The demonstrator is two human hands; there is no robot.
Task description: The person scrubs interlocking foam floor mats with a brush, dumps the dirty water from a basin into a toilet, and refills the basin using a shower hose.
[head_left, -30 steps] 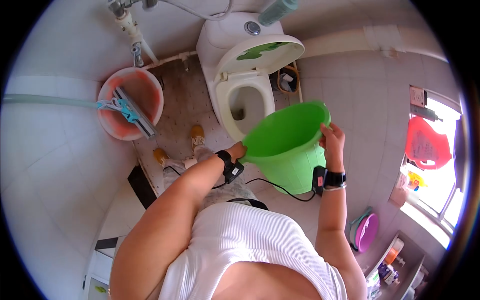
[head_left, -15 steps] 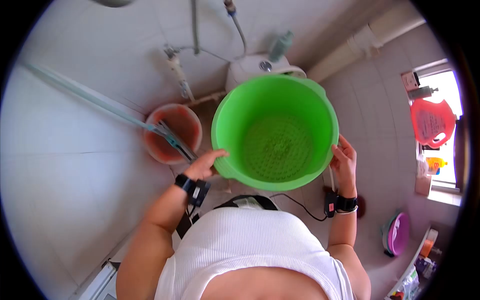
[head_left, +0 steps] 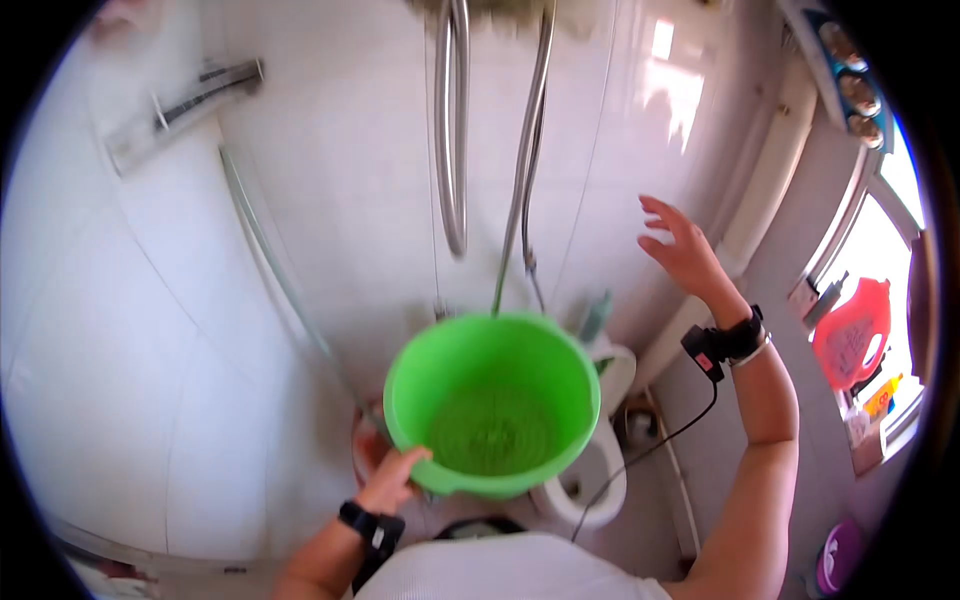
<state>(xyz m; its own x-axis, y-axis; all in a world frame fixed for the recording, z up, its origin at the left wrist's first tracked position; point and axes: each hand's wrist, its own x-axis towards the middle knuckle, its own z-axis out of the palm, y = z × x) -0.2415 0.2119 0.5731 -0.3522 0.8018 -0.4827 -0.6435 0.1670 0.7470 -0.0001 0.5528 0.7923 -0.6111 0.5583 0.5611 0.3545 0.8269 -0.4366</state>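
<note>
A large green plastic basin (head_left: 480, 362) with a textured bottom hangs in front of me, its mouth tilted toward me. My left hand (head_left: 392, 482) is closed on its rim at the near left side. Up and to the right, my right hand (head_left: 682, 250) is raised in the air with the fingers apart, touching nothing. The white toilet (head_left: 612, 492) stands partly hidden behind the basin, with a pale green bottle (head_left: 596, 316) beyond it. The reddish bucket (head_left: 368, 446) shows only in part at the basin's left.
Metal shower hoses (head_left: 451, 150) hang down the tiled wall ahead. A long pale pole (head_left: 285, 280) leans at the left. On the window side at right are a red jug (head_left: 853, 335) and a yellow bottle (head_left: 882, 396). A purple basin (head_left: 838, 556) sits low at right.
My right hand has let go of the basin and risen to the upper right. The basin now hangs from my left hand only, lower in view. The view has tilted up toward the wall.
</note>
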